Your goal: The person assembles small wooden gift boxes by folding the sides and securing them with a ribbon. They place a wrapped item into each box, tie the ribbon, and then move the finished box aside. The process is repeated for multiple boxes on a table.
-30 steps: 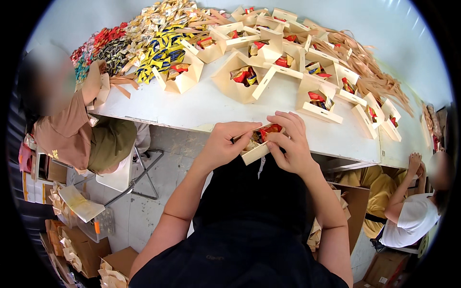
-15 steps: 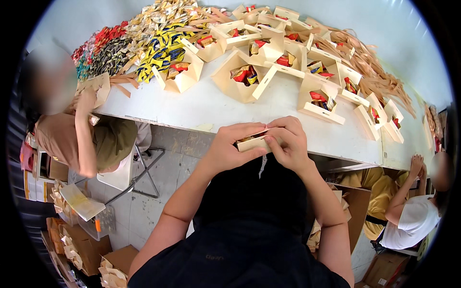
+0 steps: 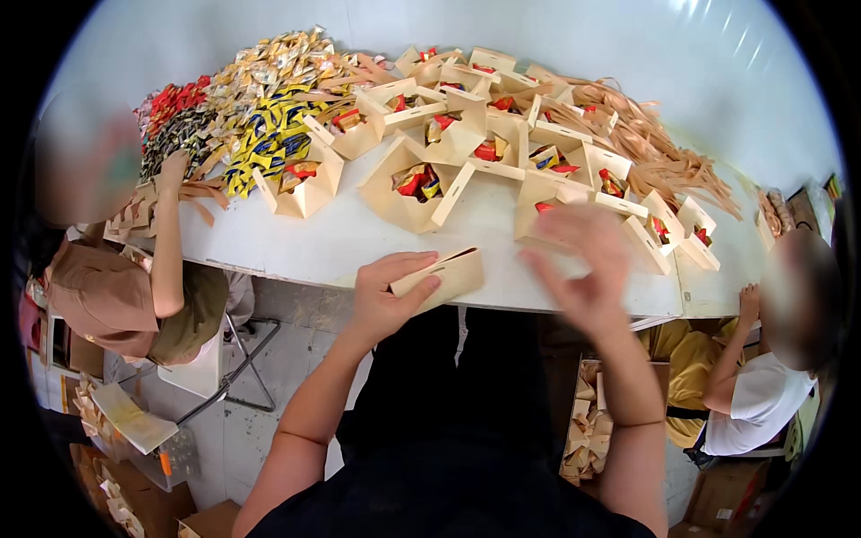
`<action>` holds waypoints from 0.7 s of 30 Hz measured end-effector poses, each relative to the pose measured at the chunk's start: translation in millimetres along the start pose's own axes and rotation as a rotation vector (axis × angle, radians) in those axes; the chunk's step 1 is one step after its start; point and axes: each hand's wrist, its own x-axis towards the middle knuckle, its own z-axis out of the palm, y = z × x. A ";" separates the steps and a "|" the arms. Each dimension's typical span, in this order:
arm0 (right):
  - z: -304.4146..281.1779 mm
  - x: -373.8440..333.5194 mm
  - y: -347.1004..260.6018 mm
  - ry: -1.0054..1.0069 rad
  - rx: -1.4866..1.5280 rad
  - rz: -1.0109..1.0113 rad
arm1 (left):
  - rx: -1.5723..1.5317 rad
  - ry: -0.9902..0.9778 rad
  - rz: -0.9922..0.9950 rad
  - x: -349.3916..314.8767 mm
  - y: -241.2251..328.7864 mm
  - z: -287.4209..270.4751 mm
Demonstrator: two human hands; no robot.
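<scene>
My left hand (image 3: 386, 291) grips a small cream paper box (image 3: 462, 276) at the table's near edge, fingers behind it and thumb across its front. The box looks folded closed, with a dark slit along its top. To the right, my right hand (image 3: 594, 264) is raised over the table, blurred by motion. Its thumb and fingers are apart and no object shows between them. Just beyond it, partly covered by it, stands an open cream box (image 3: 527, 190) with red packets. Another open box (image 3: 386, 193) with colourful small packets stands beyond my left hand.
Several more filled boxes (image 3: 300, 197) cover the white table (image 3: 314, 242). Piled packets (image 3: 269, 134) lie far left, brown paper strips (image 3: 668, 148) far right. One person (image 3: 108, 278) sits at left, another (image 3: 762, 399) at right. A carton of folded boxes (image 3: 587, 421) stands below the table.
Both hands were together on the box near my body. Now the left hand holds it farther left, and the right hand has let go and moved right over the table. The view has shifted.
</scene>
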 end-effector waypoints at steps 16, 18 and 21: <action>64.3 48.8 337.3 -0.525 -0.333 0.724 | 0.024 0.111 0.113 -6.7 -15.2 10.0; 91.9 71.1 310.2 -0.615 -0.405 0.731 | 0.038 0.125 0.065 -17.7 -22.2 8.4; 31.1 43.5 396.3 -0.617 -0.556 0.576 | -0.081 0.076 0.106 -8.4 -13.3 10.0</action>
